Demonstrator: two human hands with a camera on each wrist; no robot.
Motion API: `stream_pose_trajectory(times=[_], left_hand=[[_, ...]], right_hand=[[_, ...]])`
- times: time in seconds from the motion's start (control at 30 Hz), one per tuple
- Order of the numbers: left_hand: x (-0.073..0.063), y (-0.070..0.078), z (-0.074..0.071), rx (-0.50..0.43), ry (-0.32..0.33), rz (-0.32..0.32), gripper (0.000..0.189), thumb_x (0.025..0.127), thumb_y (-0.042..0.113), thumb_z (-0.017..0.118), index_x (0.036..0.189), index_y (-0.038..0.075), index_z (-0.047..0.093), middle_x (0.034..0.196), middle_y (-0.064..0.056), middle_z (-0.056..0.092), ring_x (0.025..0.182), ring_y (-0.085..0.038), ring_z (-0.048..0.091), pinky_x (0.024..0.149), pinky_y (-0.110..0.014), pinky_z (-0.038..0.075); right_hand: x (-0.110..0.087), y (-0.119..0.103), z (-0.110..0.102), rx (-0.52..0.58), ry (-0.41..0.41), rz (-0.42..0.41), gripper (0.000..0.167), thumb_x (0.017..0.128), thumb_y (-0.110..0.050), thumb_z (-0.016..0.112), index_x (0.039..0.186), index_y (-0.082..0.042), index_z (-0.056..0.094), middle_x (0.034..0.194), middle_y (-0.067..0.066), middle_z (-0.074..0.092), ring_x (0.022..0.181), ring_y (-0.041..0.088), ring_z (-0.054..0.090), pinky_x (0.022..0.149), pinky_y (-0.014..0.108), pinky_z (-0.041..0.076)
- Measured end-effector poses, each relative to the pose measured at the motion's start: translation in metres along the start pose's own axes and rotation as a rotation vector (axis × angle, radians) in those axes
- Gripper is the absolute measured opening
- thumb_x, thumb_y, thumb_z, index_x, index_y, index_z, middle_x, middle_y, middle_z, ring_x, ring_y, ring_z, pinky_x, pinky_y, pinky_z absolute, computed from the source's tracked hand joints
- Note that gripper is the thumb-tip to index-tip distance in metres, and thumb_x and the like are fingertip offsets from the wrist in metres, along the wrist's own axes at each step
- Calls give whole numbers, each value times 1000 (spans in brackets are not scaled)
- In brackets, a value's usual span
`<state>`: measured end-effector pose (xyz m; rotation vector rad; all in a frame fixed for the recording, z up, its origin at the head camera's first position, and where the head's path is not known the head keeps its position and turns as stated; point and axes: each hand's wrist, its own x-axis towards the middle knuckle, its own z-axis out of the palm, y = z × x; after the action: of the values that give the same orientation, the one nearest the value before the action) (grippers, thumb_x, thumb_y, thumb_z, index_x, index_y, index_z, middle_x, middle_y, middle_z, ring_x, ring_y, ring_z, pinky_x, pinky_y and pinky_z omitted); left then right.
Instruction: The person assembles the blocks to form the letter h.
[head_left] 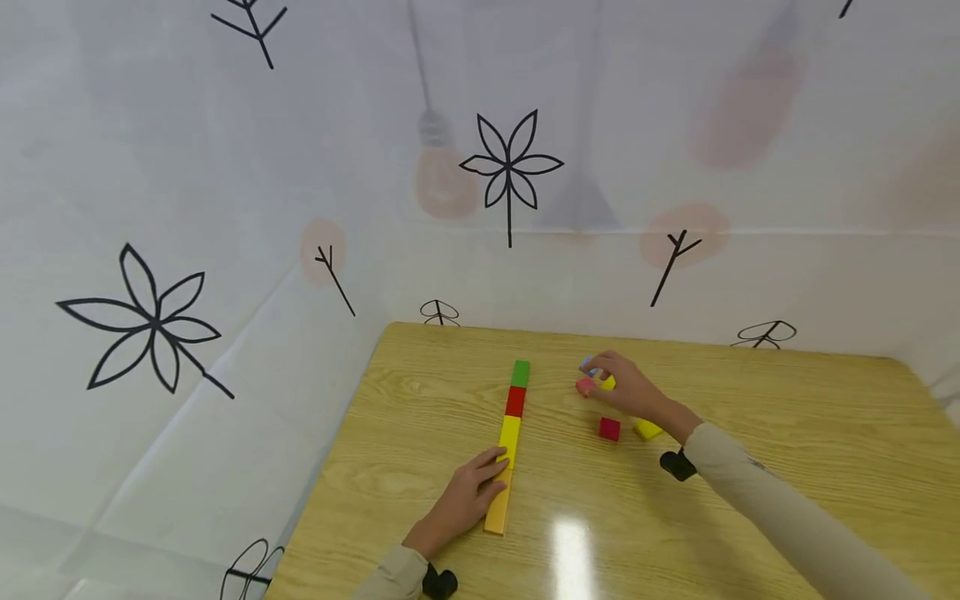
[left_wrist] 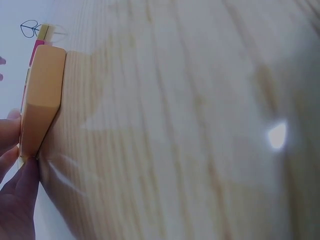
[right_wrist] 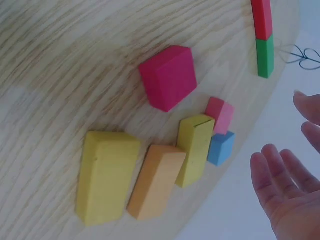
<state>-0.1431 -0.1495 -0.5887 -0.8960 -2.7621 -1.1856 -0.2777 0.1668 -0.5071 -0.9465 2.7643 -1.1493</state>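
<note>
A straight row of wooden blocks lies on the table: a green block (head_left: 521, 373) at the far end, then a red block (head_left: 515, 402), a yellow block (head_left: 509, 433) and an orange block (head_left: 498, 512) nearest. My left hand (head_left: 461, 500) rests against the left side of this row, its fingertips touching the yellow and orange blocks. Over a loose group hovers my right hand (head_left: 626, 387), fingers spread and holding nothing. Close to its fingertips are a pink block (right_wrist: 220, 115) and a blue block (right_wrist: 221, 148). A yellow block (right_wrist: 195, 150) touches them.
Around the right forearm lie a dark red cube (head_left: 610, 429), another yellow block (right_wrist: 107, 177) and an orange block (right_wrist: 156, 182). The wooden table (head_left: 420, 400) ends at a white sheet (head_left: 600, 275) with printed plants, which hangs behind and at the left.
</note>
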Motion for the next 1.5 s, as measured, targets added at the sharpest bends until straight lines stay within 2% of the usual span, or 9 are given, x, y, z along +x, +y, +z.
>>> stream_pose_trajectory(times=[0.17, 0.27, 0.67, 0.97, 1.23, 1.5], left_hand=[[-2, 1, 1, -2, 8, 8, 38, 98, 14, 54, 132, -3, 53, 142, -12, 44, 130, -28, 42, 99, -36, 43], [-2, 2, 1, -6, 13, 15, 38, 98, 14, 54, 131, -4, 53, 141, -13, 45, 130, -28, 42, 99, -36, 43], [-2, 1, 1, -10, 6, 16, 38, 98, 13, 54, 132, -4, 53, 142, -13, 44, 130, -29, 42, 99, -36, 43], [-2, 4, -1, -21, 4, 0, 39, 98, 13, 53, 132, -4, 52, 142, -13, 43, 131, -31, 41, 99, -37, 43], [-1, 3, 1, -10, 4, 6, 39, 98, 14, 53, 132, -4, 52, 142, -13, 43, 131, -30, 40, 99, -36, 43], [-1, 3, 1, -20, 12, 8, 39, 98, 14, 53, 132, -5, 52, 142, -14, 44, 131, -32, 40, 99, -37, 43]], right_hand=[[-11, 3, -5, -25, 3, 24, 30, 83, -2, 71, 112, -1, 62, 113, 18, 53, 87, 32, 54, 70, 39, 50], [-17, 3, -9, -10, 3, 36, 30, 84, -2, 70, 113, -1, 62, 114, 18, 53, 89, 35, 55, 69, 37, 50], [-38, 2, -20, -37, 10, 34, 30, 85, -2, 69, 113, 4, 60, 113, 18, 53, 90, 37, 56, 74, 51, 51], [-49, 5, -26, -68, 17, 68, 31, 84, -5, 71, 112, 3, 61, 116, 20, 52, 92, 38, 56, 69, 43, 52], [-65, 9, -23, -86, 44, 67, 30, 83, -4, 72, 111, 4, 62, 111, 20, 54, 90, 37, 56, 72, 50, 51], [-82, 13, -22, -113, 65, 136, 36, 82, -9, 74, 113, 5, 61, 111, 20, 54, 95, 40, 56, 76, 52, 51]])
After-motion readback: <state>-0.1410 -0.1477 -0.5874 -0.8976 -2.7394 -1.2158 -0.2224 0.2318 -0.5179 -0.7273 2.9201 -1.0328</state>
